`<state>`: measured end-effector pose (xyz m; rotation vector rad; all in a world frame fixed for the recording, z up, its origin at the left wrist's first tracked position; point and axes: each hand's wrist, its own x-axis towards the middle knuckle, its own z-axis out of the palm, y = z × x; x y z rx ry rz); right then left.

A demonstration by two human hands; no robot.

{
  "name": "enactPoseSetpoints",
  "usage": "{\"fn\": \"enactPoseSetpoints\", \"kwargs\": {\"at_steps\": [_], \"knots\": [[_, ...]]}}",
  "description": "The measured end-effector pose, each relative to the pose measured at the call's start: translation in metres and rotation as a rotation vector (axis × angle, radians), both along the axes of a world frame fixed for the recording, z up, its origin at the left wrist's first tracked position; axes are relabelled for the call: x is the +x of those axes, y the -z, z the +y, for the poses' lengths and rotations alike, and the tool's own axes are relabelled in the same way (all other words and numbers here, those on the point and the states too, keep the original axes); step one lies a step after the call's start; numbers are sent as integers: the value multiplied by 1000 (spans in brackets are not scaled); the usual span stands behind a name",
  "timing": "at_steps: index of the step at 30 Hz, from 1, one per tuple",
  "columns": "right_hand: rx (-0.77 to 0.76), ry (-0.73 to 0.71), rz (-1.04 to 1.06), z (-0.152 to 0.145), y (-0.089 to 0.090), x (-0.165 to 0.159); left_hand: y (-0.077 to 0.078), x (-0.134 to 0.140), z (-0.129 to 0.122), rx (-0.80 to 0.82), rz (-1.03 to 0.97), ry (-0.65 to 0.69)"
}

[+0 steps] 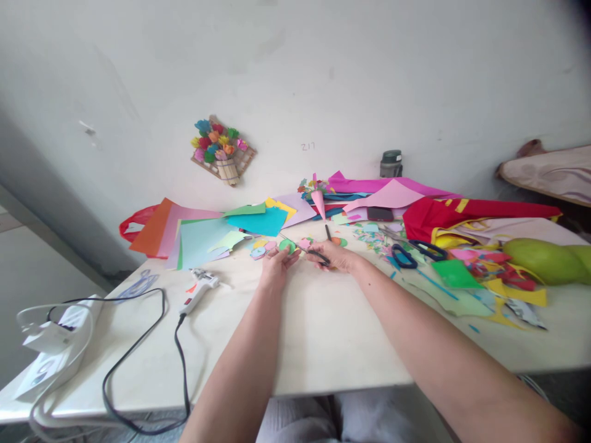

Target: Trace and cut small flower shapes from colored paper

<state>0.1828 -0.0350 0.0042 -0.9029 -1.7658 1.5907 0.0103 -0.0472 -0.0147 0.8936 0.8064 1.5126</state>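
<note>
My left hand (277,266) pinches a small round piece of green paper (287,245) over the middle of the table. Facing it, my right hand (336,256) is closed round the black handles of a small pair of scissors (318,255). The blades point left toward the green paper; I cannot make out whether they touch it. Small colored paper circles (258,249) lie just beyond my left hand. A black pen (328,232) and an orange and green paper piece (340,242) are just past my right hand.
At left are a glue gun (198,295), its black cord and a power strip (60,344). Colored paper sheets (203,237) lie at the back left. On the right are larger scissors (418,251), paper scraps (498,271), a phone (380,214) and red cloth (480,215).
</note>
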Motion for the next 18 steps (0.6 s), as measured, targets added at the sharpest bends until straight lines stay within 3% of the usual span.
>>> {"fn": "enactPoseSetpoints", "kwargs": {"at_steps": [18], "knots": [[-41, -33, 6, -3, -5, 2, -4, 0, -4, 2, 17, 2]]}}
